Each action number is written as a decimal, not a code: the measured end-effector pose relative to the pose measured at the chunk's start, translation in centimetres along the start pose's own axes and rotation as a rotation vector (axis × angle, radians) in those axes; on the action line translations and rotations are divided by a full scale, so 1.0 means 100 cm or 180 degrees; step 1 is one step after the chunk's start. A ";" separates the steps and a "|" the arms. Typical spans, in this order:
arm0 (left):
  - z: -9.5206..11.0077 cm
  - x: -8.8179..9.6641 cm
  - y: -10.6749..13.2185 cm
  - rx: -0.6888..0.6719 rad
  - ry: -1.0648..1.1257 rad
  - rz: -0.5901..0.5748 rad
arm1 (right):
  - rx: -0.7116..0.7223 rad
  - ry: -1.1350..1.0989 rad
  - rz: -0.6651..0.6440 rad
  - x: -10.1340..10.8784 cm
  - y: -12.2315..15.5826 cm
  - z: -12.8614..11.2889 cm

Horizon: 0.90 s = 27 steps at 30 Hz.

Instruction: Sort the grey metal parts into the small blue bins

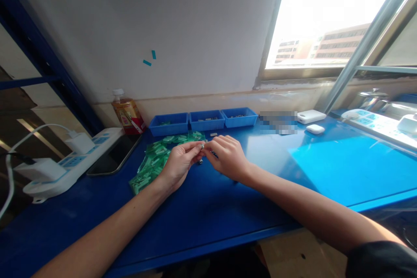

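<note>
My left hand (178, 163) and my right hand (229, 156) meet over the table, fingertips almost touching. Between the left thumb and forefinger is a small silvery-white piece (202, 146), too small to name. The right fingers are closed against it, with a dark bit showing under them; what else they hold is hidden. Just below the fingertips shows a small metal part (200, 161). Beside my left hand lies a heap of green translucent packets (151, 165) with pale strips visible through them. A small whitish piece (213, 134) rests on the table beyond my hands.
Along the wall stand three blue bins, left (169, 129), middle (207, 125) and right (241, 121), with small parts inside. A phone (114, 156), a power strip (76, 160) and a bottle (125, 108) are at left. Right are white cases (311, 116) and another power strip (374, 124).
</note>
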<state>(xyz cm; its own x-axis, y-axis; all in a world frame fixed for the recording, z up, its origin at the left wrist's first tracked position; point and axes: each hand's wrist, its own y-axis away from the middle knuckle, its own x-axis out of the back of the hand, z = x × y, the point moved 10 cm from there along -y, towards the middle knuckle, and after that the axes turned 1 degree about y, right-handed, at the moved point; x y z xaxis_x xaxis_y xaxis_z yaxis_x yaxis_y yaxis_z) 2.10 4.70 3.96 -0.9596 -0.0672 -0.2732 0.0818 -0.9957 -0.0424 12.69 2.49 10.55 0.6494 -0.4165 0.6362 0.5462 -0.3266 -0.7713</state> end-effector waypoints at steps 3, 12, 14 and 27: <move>0.001 0.000 0.001 -0.0015 0.0058 0.0056 | 0.0007 0.0165 0.0133 0.003 0.002 -0.002; -0.001 0.008 -0.004 -0.0253 -0.0499 0.0059 | -0.0063 0.0071 -0.0301 -0.005 -0.002 0.002; 0.000 0.009 -0.005 -0.0355 -0.0715 0.0077 | -0.0065 0.0090 -0.0376 -0.008 -0.001 0.002; 0.007 -0.005 -0.001 -0.0562 -0.1188 -0.0206 | -0.0233 0.0174 -0.0893 -0.018 -0.003 0.001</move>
<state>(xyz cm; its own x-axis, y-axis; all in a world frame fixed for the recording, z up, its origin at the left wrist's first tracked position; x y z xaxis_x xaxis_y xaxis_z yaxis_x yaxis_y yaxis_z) 2.40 4.77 4.73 -0.9934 -0.0553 0.1010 0.0318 -0.9747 -0.2212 11.38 3.40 9.65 0.4477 -0.3457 0.8247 0.6596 -0.4950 -0.5656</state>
